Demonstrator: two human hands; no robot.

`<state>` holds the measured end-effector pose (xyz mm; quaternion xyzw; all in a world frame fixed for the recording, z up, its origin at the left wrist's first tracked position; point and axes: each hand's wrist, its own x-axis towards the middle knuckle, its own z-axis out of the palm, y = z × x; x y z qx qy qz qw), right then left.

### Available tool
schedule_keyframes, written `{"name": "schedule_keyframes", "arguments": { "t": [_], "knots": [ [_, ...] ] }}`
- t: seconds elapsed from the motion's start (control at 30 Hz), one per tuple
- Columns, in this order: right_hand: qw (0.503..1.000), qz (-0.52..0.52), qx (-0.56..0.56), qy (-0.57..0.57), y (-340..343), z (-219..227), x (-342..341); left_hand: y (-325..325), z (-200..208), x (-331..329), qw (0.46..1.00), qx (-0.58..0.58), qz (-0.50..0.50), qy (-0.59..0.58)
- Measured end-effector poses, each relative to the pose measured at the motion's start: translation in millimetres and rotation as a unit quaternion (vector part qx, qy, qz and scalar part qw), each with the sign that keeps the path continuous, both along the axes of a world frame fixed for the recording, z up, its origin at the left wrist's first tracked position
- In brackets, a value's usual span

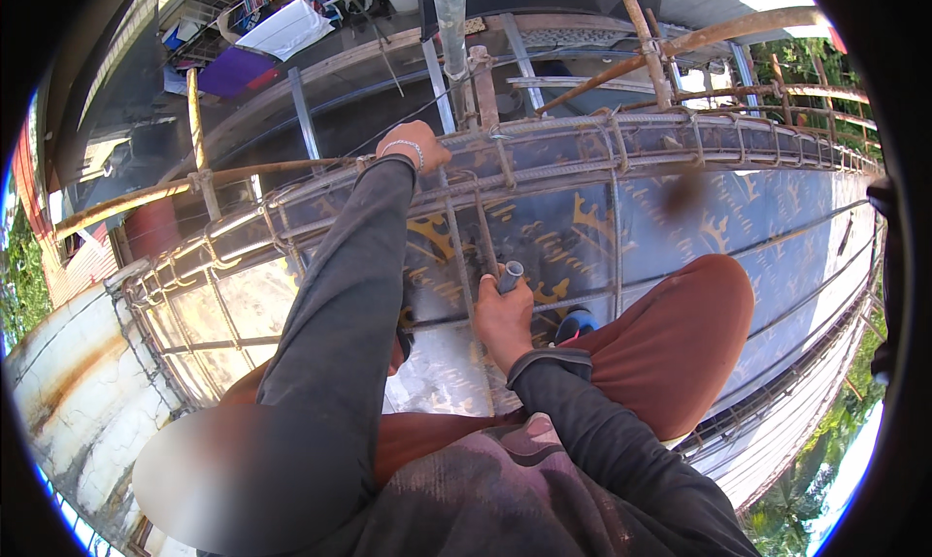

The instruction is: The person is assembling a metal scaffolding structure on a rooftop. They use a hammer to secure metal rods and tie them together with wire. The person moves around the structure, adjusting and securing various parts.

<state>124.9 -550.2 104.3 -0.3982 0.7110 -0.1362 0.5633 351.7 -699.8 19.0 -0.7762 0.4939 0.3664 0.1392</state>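
My left hand (416, 146), with a bracelet at the wrist, is closed on the far top rebar of a long reinforcement cage (563, 125). Near the middle, my right hand (503, 319) is wrapped round a grey, tube-ended handle (510, 276) that points up between thumb and fingers. The other end of that handle is hidden by the hand. A rusty upright bar (485, 229) runs just above the right hand, toward the cage. Dark plywood formwork panels (573, 222) with yellow printed marks lie beneath the bars.
A metal post (450, 23) rises beyond the cage. Rusty scaffold pipes (694, 39) cross at the far right, and another pipe (199, 135) stands at the left. A weathered concrete surface (83, 382) lies at the near left. Below the far side are a purple panel (231, 72) and a white sheet (288, 28).
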Motion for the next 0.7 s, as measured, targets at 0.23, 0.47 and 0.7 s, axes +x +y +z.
{"name": "schedule_keyframes", "arguments": {
  "t": [0.23, 0.47, 0.7],
  "knots": [
    [0.994, 0.102, 0.016, -0.036, 1.5, 6.6, 14.3, 0.2, -9.7, 7.1, 1.000, -0.004, -0.023, 0.005],
    [0.999, 0.012, 0.024, -0.035, -1.8, -15.3, 10.7, -1.6, -4.2, 3.8, 1.000, -0.004, -0.023, 0.015],
    [0.996, 0.040, 0.061, -0.051, -7.5, -13.2, 20.2, 1.1, -5.9, 4.5, 0.999, 0.001, -0.025, 0.022]
  ]
}}
